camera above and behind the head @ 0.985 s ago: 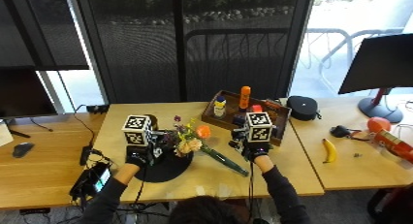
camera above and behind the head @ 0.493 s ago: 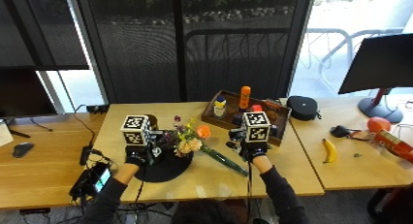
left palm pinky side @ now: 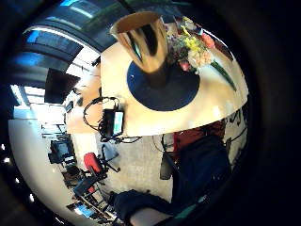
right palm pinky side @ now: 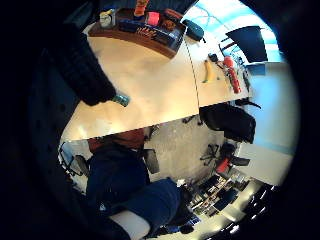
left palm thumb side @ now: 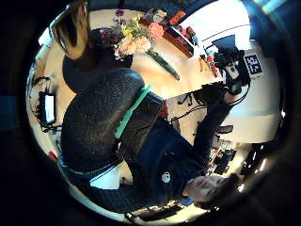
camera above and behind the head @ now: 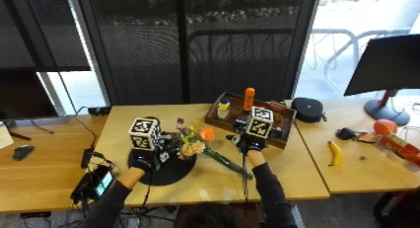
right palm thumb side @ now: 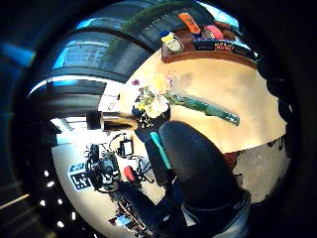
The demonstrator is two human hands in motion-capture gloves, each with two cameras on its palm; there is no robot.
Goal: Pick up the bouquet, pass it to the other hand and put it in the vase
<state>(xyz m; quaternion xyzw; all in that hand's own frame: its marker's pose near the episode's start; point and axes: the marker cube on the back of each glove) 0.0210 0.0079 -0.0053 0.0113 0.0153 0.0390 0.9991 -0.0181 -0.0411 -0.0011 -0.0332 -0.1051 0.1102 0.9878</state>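
The bouquet (camera above and behind the head: pixel 195 142) lies flat on the wooden table, with orange, yellow and pale blooms resting on a black round mat (camera above and behind the head: pixel 172 172). Its green wrapped stems (camera above and behind the head: pixel 229 164) point toward the table's front. A brass vase (left palm pinky side: pixel 146 37) stands upright on that mat, beside the blooms; in the outside view it is mostly hidden. My left hand (camera above and behind the head: pixel 140 163) hovers at the mat's left edge, near the vase, holding nothing. My right hand (camera above and behind the head: pixel 248 143) hangs just right of the stems with relaxed fingers, also holding nothing. The bouquet (right palm thumb side: pixel 158 101) lies beyond the right thumb.
A wooden tray (camera above and behind the head: pixel 216 122) with bottles, one orange (camera above and behind the head: pixel 249 98), stands behind the right hand. A black pouch (camera above and behind the head: pixel 307 109) and a banana (camera above and behind the head: pixel 335 153) lie further right. A phone with cables (camera above and behind the head: pixel 95 181) sits at the table's left front edge.
My right hand has edged slightly left, toward the bouquet's stems. The left hand, bouquet and vase stay where they were.
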